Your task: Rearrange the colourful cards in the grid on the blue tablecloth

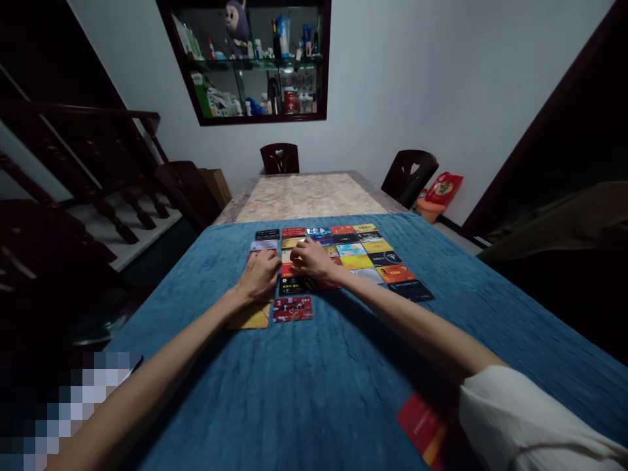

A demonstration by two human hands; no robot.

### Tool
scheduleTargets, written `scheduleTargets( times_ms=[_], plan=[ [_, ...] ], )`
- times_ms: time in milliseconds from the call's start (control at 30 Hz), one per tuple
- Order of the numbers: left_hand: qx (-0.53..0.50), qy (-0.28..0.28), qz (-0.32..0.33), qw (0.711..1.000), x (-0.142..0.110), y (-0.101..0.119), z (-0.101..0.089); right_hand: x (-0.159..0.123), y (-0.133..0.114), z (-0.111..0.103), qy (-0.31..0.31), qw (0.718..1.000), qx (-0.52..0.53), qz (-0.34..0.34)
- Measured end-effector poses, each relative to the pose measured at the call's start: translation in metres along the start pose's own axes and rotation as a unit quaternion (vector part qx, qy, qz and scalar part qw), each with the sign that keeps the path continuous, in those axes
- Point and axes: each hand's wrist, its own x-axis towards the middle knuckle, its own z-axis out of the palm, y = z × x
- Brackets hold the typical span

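Note:
My left hand [260,275] lies over the left column of plastic cards, its fingers bent down and drawn together. What its fingertips hold, if anything, is hidden. Just to the right, my right hand [314,258] bends over the same layout, fingers curled, their tips pointing left toward my left hand. Whether a card is between them cannot be made out. Under the left wrist shows a yellow card [252,318]. Beside it is a dark red patterned card [293,309], and above that a black VIP card [293,286]. More cards, such as an orange one [395,273], lie in rows to the right.
A blue cloth [343,366] covers the near part of the table. Close to my right sleeve lies a red card-like item [420,424]. Farther off are a patterned tabletop [304,193], dark chairs [409,175] and a glass-shelved wall cabinet [260,121].

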Motion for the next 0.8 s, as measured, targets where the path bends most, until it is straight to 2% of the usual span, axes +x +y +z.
scheduleTargets(
  times_ms=[167,400,567,800],
  plan=[
    [-0.018,0.01,0.053,0.998,-0.003,0.038,0.006,-0.035,0.017,0.001,0.02,1.0,0.005,-0.006],
    [-0.05,0.032,0.133,0.989,-0.008,0.086,0.011,-0.093,0.04,0.0,0.091,0.994,0.037,-0.056],
    [-0.077,0.046,0.182,0.979,-0.015,0.121,0.01,-0.138,0.046,-0.007,0.124,0.988,0.062,-0.07],
    [-0.086,0.04,0.22,0.971,-0.027,0.162,0.008,-0.194,0.05,-0.021,0.132,0.983,0.084,-0.097]
  ],
)
